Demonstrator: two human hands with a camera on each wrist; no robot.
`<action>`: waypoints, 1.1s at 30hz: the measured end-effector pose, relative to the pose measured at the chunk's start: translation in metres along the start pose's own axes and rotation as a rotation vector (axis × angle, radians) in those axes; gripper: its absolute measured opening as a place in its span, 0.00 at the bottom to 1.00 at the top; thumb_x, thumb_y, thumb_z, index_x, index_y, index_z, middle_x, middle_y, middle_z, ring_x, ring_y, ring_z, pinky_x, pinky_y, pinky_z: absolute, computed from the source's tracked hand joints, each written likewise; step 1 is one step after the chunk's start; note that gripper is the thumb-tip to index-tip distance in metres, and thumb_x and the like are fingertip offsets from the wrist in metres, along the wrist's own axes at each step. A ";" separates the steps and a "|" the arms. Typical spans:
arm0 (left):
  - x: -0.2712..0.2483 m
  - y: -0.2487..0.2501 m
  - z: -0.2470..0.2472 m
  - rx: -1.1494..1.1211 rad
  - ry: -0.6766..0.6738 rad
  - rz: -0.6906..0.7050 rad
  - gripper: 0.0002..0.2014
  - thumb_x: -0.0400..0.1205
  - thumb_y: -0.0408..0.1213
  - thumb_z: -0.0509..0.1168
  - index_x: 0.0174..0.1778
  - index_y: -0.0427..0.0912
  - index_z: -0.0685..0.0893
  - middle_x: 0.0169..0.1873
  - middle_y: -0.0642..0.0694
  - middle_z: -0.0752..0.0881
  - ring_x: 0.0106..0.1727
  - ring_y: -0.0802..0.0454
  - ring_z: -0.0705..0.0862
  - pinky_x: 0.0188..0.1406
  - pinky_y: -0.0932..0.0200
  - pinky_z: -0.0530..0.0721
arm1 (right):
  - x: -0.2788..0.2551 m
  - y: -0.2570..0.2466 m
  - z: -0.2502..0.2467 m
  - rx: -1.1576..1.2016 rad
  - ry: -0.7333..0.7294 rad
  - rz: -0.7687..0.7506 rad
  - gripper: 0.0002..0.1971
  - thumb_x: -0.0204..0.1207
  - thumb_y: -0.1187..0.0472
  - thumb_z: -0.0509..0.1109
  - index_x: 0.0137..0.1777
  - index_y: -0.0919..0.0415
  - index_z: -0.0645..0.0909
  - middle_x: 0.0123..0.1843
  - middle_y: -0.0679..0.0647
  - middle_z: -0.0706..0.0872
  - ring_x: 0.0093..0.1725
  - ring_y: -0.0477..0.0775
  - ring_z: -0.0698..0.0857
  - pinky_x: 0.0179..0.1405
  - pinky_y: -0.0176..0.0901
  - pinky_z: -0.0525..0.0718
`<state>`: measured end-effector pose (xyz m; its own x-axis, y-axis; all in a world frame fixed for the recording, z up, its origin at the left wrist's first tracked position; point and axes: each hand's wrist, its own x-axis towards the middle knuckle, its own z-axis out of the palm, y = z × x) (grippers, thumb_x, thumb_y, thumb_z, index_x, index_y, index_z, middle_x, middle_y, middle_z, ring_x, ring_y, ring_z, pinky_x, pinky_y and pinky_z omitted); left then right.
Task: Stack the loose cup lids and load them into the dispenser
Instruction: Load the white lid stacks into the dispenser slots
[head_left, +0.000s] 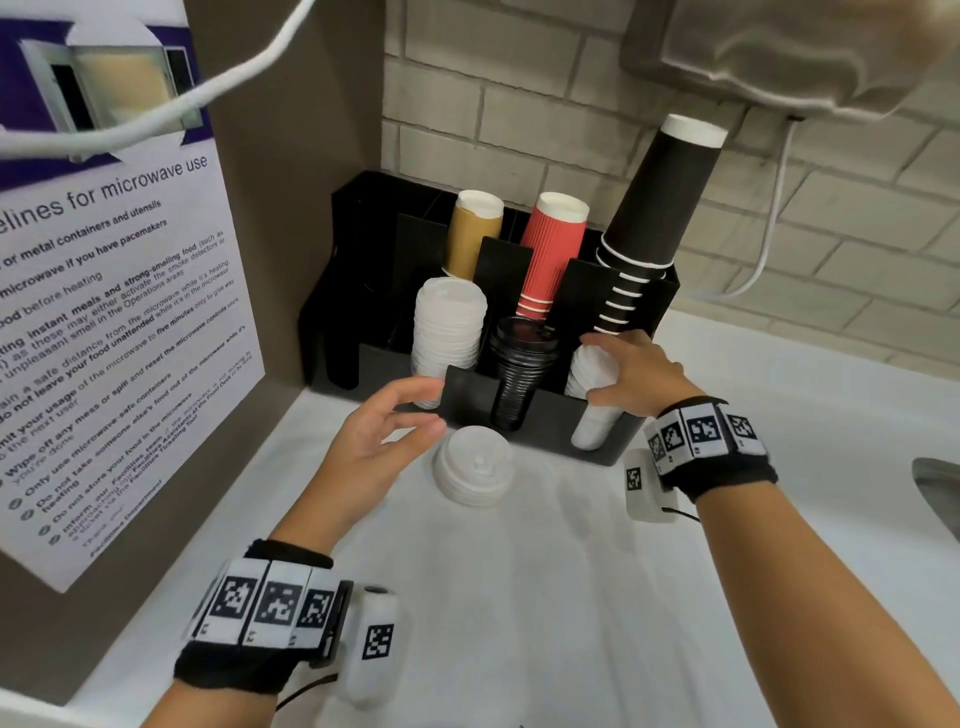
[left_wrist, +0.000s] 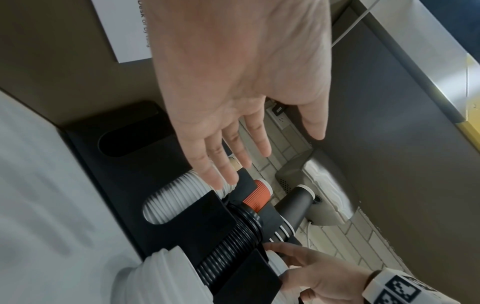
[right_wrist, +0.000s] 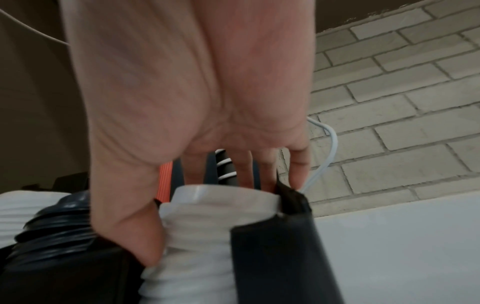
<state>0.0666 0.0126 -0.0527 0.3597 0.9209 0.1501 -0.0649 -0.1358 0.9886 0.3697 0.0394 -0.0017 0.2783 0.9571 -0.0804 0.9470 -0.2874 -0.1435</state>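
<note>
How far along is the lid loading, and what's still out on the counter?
Done: the dispenser already holds white lids in its left slot and black lids in the middle. In hand: the right hand grips the white lid stack in the right slot. Left: a short stack of loose lids sits on the counter, the open left hand hovering beside it.

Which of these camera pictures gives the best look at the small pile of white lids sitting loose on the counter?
The head view: the pile of white lids shows whole, on the counter in front of the black dispenser, just right of the left hand. The left wrist view catches only a blurred edge. The right wrist view misses it.
</note>
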 end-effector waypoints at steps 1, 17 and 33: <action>0.000 0.001 0.000 0.006 -0.004 0.001 0.21 0.74 0.45 0.68 0.64 0.51 0.82 0.63 0.53 0.84 0.61 0.53 0.86 0.70 0.40 0.79 | -0.001 0.001 0.000 -0.029 -0.011 -0.010 0.40 0.72 0.54 0.74 0.82 0.38 0.59 0.79 0.56 0.63 0.76 0.63 0.67 0.70 0.62 0.66; -0.001 0.003 0.003 0.040 -0.007 0.005 0.25 0.69 0.56 0.71 0.62 0.55 0.83 0.61 0.58 0.85 0.58 0.55 0.86 0.68 0.41 0.81 | -0.023 -0.014 0.009 -0.042 0.102 -0.232 0.27 0.72 0.72 0.68 0.73 0.65 0.74 0.68 0.62 0.77 0.67 0.63 0.77 0.65 0.50 0.77; 0.001 -0.012 -0.005 0.080 0.086 -0.012 0.13 0.81 0.34 0.70 0.58 0.56 0.85 0.54 0.57 0.86 0.49 0.58 0.85 0.63 0.46 0.82 | -0.049 -0.103 0.086 -0.037 -0.309 -0.247 0.41 0.73 0.38 0.71 0.82 0.46 0.57 0.73 0.65 0.65 0.73 0.68 0.66 0.70 0.58 0.74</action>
<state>0.0627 0.0166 -0.0641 0.2785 0.9501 0.1405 0.0148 -0.1506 0.9885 0.2447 0.0195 -0.0683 -0.0148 0.9398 -0.3415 0.9862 -0.0427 -0.1602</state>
